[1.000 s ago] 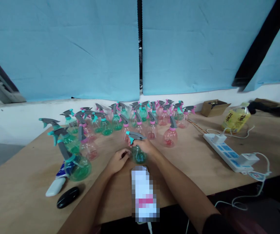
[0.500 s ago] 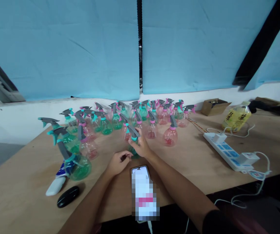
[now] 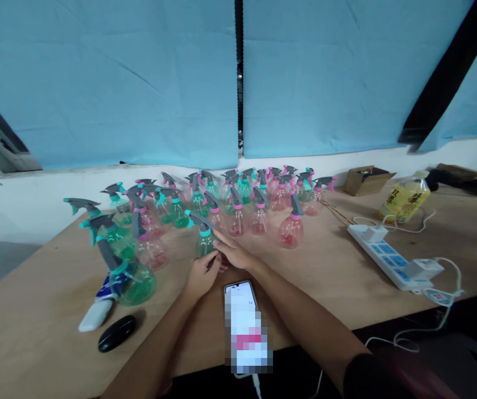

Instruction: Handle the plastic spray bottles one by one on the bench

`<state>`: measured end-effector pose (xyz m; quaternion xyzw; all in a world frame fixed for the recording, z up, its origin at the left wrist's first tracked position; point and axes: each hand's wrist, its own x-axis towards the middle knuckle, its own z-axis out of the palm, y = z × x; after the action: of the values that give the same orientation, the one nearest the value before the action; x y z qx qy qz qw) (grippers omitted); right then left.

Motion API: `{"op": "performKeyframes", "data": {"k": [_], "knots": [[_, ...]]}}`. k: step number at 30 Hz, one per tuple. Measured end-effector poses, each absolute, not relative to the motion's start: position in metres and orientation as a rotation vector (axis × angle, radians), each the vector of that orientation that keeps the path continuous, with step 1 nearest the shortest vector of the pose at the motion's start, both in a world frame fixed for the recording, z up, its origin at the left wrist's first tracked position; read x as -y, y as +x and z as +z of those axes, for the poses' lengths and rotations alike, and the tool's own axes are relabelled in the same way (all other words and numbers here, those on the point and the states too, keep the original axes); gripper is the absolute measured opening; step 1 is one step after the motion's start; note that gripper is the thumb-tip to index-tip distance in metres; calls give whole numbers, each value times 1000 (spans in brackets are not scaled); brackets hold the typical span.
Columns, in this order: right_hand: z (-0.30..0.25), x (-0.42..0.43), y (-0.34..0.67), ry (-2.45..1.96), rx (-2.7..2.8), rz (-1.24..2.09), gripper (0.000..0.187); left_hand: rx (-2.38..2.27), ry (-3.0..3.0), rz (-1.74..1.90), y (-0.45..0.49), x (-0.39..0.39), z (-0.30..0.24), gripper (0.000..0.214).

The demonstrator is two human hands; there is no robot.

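A clear green spray bottle [image 3: 204, 243] with a grey and turquoise trigger head stands upright in front of me, its nozzle pointing left. My right hand [image 3: 235, 253] lies against its right side, with the fingers stretched out towards the neck. My left hand [image 3: 203, 272] is in front of the bottle's lower part and hides its base. Its fingers are curled, their tips meeting the right hand, and what they may hold is hidden. A phone [image 3: 242, 302] with a lit, partly blurred screen lies just below both hands.
Several pink and green spray bottles [image 3: 290, 230] stand behind and to the left. A large green one [image 3: 134, 288], a white and blue object [image 3: 96, 316] and a black oval object [image 3: 117, 333] are at left. Right: power strip [image 3: 382, 255], drink bottle [image 3: 405, 199], cardboard box [image 3: 367, 183].
The green spray bottle has moved left, away from the right hand's earlier grip at its neck. My right hand's fingers have straightened, and my two hands have come together.
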<state>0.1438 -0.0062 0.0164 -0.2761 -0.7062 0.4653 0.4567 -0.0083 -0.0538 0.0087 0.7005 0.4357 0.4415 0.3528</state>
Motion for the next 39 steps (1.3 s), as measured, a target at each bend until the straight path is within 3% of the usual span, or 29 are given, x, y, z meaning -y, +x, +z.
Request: {"op": "performKeyframes", "data": {"k": [5, 15, 29, 33, 39], "knots": [[12, 4, 148, -683, 1793, 1240, 65, -1205, 1564, 1346, -10, 47, 4, 46], [5, -2, 149, -653, 1714, 1168, 59, -1212, 1252, 1499, -14, 36, 9, 62], [2, -11, 148, -918, 1469, 856, 33, -1288, 1492, 1604, -35, 9, -6, 51], [2, -14, 150, -1017, 1444, 765, 41, -1372, 1600, 1521, -32, 4, -11, 62], [-5, -30, 144, -1020, 1496, 934, 52, -1402, 1706, 1349, -30, -7, -17, 79]]}}
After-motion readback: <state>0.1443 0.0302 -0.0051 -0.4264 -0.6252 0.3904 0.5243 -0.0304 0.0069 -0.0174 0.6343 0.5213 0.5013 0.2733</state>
